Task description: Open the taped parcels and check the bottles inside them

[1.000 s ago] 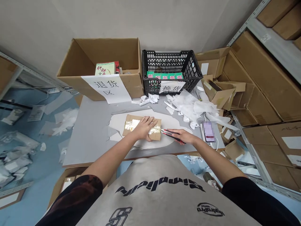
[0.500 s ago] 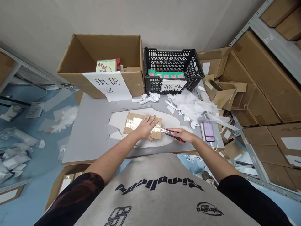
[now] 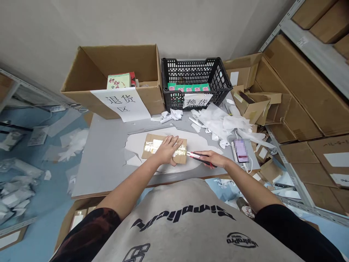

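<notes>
A small taped cardboard box [image 3: 148,146] lies flat on the worn white patch of the grey table [image 3: 103,153]. My left hand [image 3: 167,150] rests on top of it with the fingers spread, pressing on the shiny tape and white label. In my right hand [image 3: 212,158] is a red and black box cutter [image 3: 196,156], gripped by its handle. Its blade end points left and meets the right end of the box, near the tape; whether it has cut in, I cannot tell.
Behind stand a large open carton [image 3: 114,103] with a paper sign and a black plastic crate [image 3: 196,78] holding several green boxes. Torn white paper [image 3: 218,122] and a phone [image 3: 241,150] lie at the right. Shelves with cartons [image 3: 305,87] flank the right side.
The view has shifted slightly. My left hand stays on the box, while the box cutter in my right hand has drawn back slightly to the right along the box's end.
</notes>
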Available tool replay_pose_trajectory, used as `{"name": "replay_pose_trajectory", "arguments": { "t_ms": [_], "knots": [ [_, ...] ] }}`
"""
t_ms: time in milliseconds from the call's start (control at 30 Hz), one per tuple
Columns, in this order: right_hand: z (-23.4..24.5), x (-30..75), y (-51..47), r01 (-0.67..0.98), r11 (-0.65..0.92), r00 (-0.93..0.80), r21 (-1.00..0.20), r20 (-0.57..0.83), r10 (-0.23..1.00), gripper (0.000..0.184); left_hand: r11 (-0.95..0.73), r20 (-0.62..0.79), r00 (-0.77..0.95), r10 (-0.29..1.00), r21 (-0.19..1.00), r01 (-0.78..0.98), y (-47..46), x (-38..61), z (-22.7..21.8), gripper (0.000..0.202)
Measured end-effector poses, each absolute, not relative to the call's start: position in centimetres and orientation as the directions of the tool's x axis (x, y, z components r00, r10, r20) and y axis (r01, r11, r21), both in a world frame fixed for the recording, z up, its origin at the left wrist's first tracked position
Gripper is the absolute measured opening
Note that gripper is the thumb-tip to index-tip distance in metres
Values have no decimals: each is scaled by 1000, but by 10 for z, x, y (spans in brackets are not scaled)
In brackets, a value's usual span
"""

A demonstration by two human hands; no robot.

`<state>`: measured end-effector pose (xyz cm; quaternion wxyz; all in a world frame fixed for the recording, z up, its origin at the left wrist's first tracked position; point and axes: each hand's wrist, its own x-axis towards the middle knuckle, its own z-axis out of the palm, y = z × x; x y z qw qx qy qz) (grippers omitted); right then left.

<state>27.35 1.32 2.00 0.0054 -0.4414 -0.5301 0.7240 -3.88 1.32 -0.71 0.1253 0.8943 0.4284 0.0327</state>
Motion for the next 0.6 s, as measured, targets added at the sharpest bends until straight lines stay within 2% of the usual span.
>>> {"name": "replay_pose_trajectory", "arguments": {
  "t_ms": [467,600],
  "knots": [
    [13,266,6,400,-450,-628,-798,-596,500,68,-616,-21,636,771,226,754,13,-37,-6,128],
    [19,268,1,441,-421,-652,-793,-605,457,66,-609,-21,629,777,225,760,15,-37,-7,126]
  ]
}}
